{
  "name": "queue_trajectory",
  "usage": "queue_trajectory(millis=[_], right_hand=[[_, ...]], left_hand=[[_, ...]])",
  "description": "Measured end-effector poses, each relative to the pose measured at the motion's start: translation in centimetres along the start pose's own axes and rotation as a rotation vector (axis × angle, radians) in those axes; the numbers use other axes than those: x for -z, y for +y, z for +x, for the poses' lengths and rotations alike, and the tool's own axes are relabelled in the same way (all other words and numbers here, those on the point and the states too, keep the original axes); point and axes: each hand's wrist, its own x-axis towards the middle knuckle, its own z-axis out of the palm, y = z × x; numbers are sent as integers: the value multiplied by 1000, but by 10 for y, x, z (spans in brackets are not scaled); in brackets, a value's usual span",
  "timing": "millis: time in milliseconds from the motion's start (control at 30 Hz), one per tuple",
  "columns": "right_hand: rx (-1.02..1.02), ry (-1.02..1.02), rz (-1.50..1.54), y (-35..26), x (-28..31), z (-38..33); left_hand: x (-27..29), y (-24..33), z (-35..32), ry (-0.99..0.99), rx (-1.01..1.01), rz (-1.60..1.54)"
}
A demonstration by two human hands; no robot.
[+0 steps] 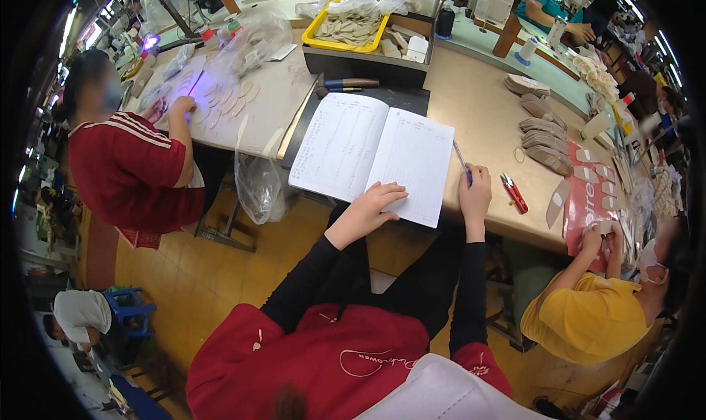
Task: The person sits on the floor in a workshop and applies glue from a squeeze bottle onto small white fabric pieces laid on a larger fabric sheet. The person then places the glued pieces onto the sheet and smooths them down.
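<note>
An open notebook (pixel 415 144) with handwritten columns on its pages lies in front of me at the table's edge. My left hand (pixel 373 208) rests flat on the lower part of its right page, fingers stretched out. Beside the notebook's right edge, my right hand (pixel 475 194) is closed around a pen (pixel 461 158), whose tip points up and away from me. The pen is off the page. A pair of red-handled thread snips (pixel 515 194) lies on the table just right of that hand.
Behind the notebook are a hammer (pixel 346 84) and a dark box holding a yellow basket (pixel 379 41) of pale pieces. Stacked beige pieces (pixel 546 137) stand to the right. A person in red (pixel 132 163) works at left, another in yellow (pixel 596 310) at right.
</note>
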Motion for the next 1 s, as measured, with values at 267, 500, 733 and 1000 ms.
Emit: queue_trajectory(millis=[267,500,733,1000], right_hand=[[-3,-8,-2,-1,1,0],[-11,-15,-29,-1,-1,-1],[-8,-5,-26,-1,-1,-2],[-17,-29,-62,-4,1,-4]], left_hand=[[-9,7,-20,367,199,473],[-12,-21,-43,732,801,189],[-13,-25,-43,760,708,140],[-16,-23,-45,785,716,184]])
